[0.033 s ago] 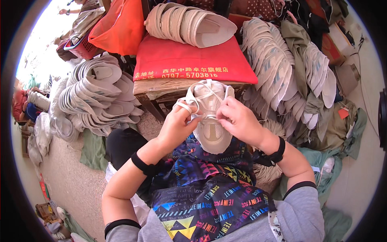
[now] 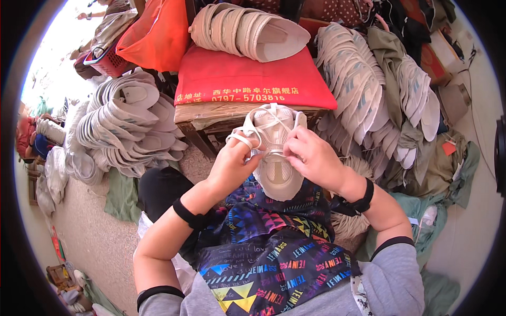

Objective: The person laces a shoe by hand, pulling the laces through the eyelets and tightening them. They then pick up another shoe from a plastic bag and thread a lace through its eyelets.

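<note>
A beige shoe upper (image 2: 279,181) with mesh on the toe and tongue lies in front of me, toe toward me, its heel end near the stool's edge. A white shoelace (image 2: 273,123) crosses over its tongue. My left hand (image 2: 232,160) is closed at the left eyelet edge, with a loop of the lace around its fingers and thumb and forefinger pinched together. On the opposite eyelet edge, my right hand (image 2: 312,156) is closed, thumb and forefinger pinching the upper beside a lace row. Its fingertips partly hide what is between them.
A wooden stool (image 2: 197,113) with a red cloth bag (image 2: 247,76) carries a row of nested beige uppers (image 2: 237,31). Stacked uppers (image 2: 118,121) stand at left, more uppers (image 2: 350,79) hang at right. A patterned apron (image 2: 269,247) covers my lap.
</note>
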Available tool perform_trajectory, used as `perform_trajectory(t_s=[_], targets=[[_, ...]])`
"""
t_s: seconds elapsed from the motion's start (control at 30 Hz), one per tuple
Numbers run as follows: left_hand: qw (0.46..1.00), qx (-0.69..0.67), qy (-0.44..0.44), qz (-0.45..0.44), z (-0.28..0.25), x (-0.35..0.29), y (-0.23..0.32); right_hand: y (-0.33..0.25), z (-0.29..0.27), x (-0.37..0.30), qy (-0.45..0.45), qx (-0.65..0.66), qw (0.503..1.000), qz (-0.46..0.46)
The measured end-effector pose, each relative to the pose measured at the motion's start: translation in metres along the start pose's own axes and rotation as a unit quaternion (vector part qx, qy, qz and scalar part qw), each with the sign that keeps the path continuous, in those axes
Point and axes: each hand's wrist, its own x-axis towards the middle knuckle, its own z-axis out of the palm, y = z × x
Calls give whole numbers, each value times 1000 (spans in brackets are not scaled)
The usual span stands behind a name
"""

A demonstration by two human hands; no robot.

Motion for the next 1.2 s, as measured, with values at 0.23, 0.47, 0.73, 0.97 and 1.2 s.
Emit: perform_trajectory(t_s=[0.23,0.47,0.73,0.97,1.2], targets=[[997,45,-7,63,-1,4,-3,4,-8,5,15,-150,987,-49],[999,-40,10,31,-15,24,24,13,8,3,36,-83,989,-121],[968,-243,36,-48,-55,69,112,38,26,-6,166,-197,952,-166],[924,-373,48,64,-71,75,171,41,21,-25,119,-160,956,-214],[957,-284,40,38,-51,76,150,-17,23,-8,60,-89,994,2]])
